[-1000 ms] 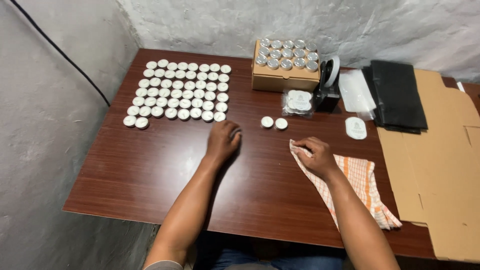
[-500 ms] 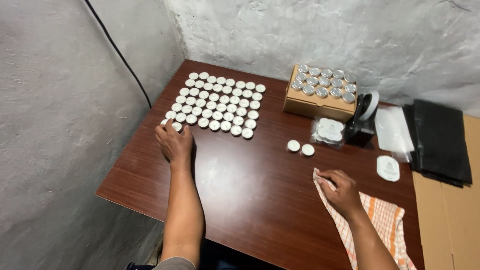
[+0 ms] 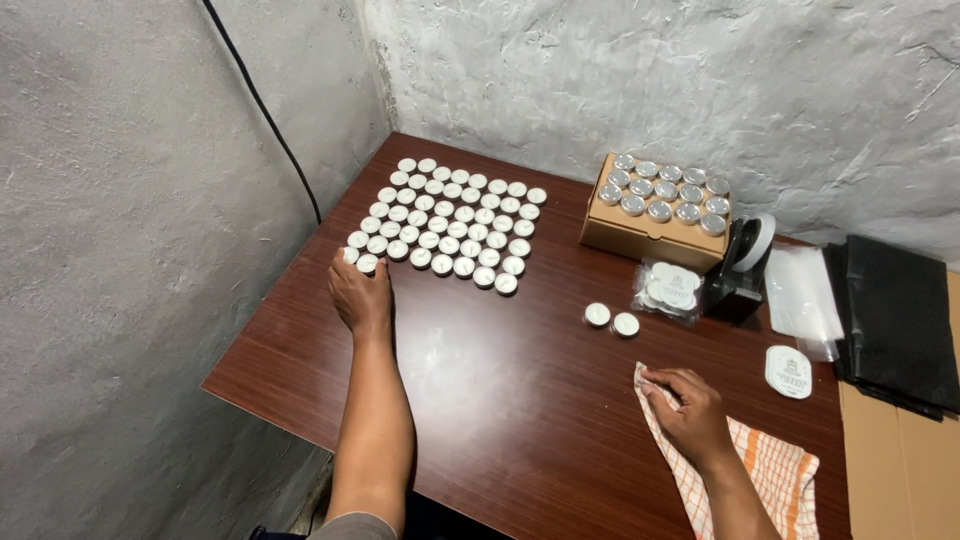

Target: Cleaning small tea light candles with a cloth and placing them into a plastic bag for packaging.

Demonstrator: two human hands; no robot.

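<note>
The left hand [image 3: 360,298] rests its fingers on two small white tins [image 3: 360,262] at the near-left corner of the grid on the tabletop [image 3: 500,400]. They look light, rigid and smooth, best pinched by the rim. The right hand [image 3: 690,410] pinches a checked cloth [image 3: 770,470]. Half a second ago the left hand was just short of this corner; the right has stayed put.

One head-worn camera looks steeply down from close above at the dark brown wooden desk [image 3: 520,400], facing the wall corner
</note>
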